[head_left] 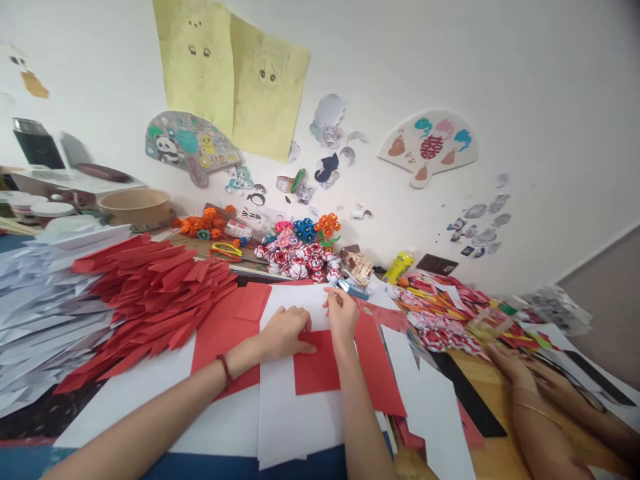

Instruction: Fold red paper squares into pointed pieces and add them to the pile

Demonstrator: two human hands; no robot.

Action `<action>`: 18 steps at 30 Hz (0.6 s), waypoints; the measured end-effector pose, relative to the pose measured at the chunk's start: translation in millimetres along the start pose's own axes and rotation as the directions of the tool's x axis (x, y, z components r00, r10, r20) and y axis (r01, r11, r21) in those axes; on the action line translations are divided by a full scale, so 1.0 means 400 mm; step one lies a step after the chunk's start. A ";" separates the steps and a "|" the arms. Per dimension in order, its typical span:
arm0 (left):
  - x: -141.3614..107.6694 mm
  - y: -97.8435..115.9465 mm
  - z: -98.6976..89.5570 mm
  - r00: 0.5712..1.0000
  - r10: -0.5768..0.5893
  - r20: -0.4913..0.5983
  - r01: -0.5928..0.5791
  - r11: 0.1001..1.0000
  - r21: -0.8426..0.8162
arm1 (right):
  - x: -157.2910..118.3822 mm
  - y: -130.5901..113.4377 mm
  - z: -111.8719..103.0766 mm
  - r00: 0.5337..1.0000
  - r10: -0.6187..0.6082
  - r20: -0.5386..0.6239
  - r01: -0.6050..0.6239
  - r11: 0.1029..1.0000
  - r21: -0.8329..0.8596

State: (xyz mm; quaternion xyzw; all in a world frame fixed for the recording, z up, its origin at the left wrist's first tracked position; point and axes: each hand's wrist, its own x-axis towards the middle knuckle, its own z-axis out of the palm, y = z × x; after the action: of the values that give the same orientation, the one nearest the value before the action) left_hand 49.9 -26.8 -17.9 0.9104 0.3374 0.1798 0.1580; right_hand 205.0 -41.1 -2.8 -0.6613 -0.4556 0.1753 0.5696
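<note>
A small red paper sheet lies over white paper in front of me. My left hand rests on these papers, its fingers bent downward and its thumb stretched apart over the red sheet's upper left. Just to the right, my right hand is closed above the sheet's upper right, thumb and fingers pressed together. What it holds, if anything, is too small to make out. Larger red paper shows right of my right forearm, and a small red piece lies left of my left hand.
Heaps of folded red strips and white strips fill the left. Paper flowers, a wooden bowl and a yellow bottle stand along the wall. At right, another person's hands work beside coloured strips.
</note>
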 end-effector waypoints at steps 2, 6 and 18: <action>-0.002 -0.002 -0.004 0.999 -0.033 -0.023 0.032 0.998 -0.061 | 0.001 0.008 -0.006 1.000 0.007 -0.013 -0.008 0.998 -0.062; 0.002 -0.018 -0.028 0.980 -0.129 -0.148 0.100 0.977 -0.188 | 0.001 0.025 -0.016 0.996 0.012 0.088 -0.003 0.995 -0.103; -0.002 -0.049 -0.076 0.773 -0.441 -0.456 0.180 0.842 -0.509 | -0.020 -0.003 -0.001 0.908 0.084 0.409 -0.281 0.847 0.450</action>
State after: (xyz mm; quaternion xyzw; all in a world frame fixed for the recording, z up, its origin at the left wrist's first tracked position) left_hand 25.0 -8.1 0.8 0.6875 0.4688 0.4782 0.2809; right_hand 200.6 -47.9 -4.1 -0.4863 -0.4283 0.4644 0.6037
